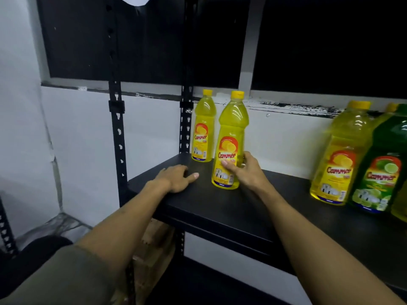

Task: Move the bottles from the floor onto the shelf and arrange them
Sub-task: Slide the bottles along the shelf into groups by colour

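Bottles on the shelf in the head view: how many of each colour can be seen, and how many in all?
Yellow bottles: 4 (back corner bottle, held bottle gripped by the right hand, large right bottle, and one partly hidden behind it)
Green bottles: 1 (green bottle)
Total: 5; a yellow sliver at the right edge is unclear.

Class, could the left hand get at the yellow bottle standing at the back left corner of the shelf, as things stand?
Probably yes. The left hand rests open on the shelf, holding nothing, and bare shelf lies between it and the back bottle. The bottle the right hand grips stands to the side.
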`<state>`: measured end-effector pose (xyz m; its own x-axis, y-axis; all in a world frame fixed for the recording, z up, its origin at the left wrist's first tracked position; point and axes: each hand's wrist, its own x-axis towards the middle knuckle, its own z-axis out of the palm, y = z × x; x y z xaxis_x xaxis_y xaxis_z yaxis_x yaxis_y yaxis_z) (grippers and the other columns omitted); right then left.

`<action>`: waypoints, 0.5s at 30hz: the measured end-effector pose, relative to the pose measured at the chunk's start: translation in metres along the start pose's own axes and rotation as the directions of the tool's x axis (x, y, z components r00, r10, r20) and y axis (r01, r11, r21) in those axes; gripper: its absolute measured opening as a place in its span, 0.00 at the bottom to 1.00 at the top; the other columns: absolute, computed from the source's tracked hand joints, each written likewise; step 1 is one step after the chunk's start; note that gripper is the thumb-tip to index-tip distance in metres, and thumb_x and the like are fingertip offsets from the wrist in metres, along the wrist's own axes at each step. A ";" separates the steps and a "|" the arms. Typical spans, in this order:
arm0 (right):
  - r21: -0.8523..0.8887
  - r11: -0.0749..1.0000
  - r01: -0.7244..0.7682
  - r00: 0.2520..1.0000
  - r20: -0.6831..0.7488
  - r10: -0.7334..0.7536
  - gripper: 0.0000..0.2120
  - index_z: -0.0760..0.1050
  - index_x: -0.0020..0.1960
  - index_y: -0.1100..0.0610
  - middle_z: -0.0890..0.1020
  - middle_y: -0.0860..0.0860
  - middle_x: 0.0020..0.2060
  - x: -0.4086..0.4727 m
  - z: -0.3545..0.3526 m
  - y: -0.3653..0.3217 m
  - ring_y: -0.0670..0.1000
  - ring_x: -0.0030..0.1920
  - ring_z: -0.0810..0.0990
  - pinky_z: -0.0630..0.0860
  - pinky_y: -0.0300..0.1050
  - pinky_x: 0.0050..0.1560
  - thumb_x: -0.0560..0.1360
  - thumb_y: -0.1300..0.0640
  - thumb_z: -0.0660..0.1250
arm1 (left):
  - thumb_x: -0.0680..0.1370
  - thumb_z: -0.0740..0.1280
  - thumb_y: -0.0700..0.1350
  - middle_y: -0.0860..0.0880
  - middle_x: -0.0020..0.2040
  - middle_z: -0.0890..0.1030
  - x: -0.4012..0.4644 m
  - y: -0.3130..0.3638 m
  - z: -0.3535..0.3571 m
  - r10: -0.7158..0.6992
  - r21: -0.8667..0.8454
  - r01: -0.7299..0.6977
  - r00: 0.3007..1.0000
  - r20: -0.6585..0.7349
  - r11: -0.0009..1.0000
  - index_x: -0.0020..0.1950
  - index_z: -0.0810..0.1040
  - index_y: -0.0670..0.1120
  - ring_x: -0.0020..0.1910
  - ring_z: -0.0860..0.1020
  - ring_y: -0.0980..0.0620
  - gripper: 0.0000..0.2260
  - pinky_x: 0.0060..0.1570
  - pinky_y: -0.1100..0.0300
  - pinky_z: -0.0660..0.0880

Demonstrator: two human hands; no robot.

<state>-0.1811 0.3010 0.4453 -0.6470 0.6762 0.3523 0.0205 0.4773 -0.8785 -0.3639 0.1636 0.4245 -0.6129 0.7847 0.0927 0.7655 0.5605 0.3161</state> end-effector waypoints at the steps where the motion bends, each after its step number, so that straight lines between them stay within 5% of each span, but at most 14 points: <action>1: -0.007 1.000 0.002 1.000 0.005 -0.002 0.29 0.67 0.71 0.57 0.78 0.50 0.59 0.009 0.009 0.000 0.50 0.55 0.79 0.79 0.47 0.55 0.75 0.49 0.73 | 0.80 0.54 0.69 0.45 0.76 0.70 0.003 -0.004 0.002 -0.008 -0.005 0.008 1.000 -0.012 1.000 0.77 0.67 0.47 0.74 0.69 0.44 0.34 0.73 0.44 0.64; 8: -0.046 0.999 0.028 1.000 0.011 -0.028 0.30 0.69 0.69 0.56 0.80 0.54 0.62 0.064 0.061 0.007 0.54 0.59 0.82 0.80 0.57 0.60 0.73 0.45 0.75 | 0.82 0.56 0.64 0.44 0.78 0.67 0.020 -0.013 0.012 -0.074 -0.093 0.060 0.986 -0.149 0.994 0.80 0.62 0.45 0.78 0.62 0.44 0.32 0.78 0.41 0.53; 15: -0.022 0.999 0.043 0.999 0.017 -0.043 0.32 0.69 0.70 0.55 0.80 0.53 0.63 0.093 0.085 0.007 0.54 0.60 0.82 0.80 0.58 0.61 0.72 0.45 0.76 | 0.75 0.50 0.76 0.47 0.77 0.69 0.025 -0.031 -0.003 -0.055 0.173 0.065 0.997 -0.059 0.983 0.79 0.65 0.56 0.76 0.64 0.45 0.38 0.73 0.43 0.58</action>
<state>-0.3060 0.3193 0.4440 -0.6601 0.6455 0.3842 0.0090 0.5182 -0.8552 -0.4036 0.1651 0.4202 -0.6646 0.7357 0.1305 0.7466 0.6473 0.1533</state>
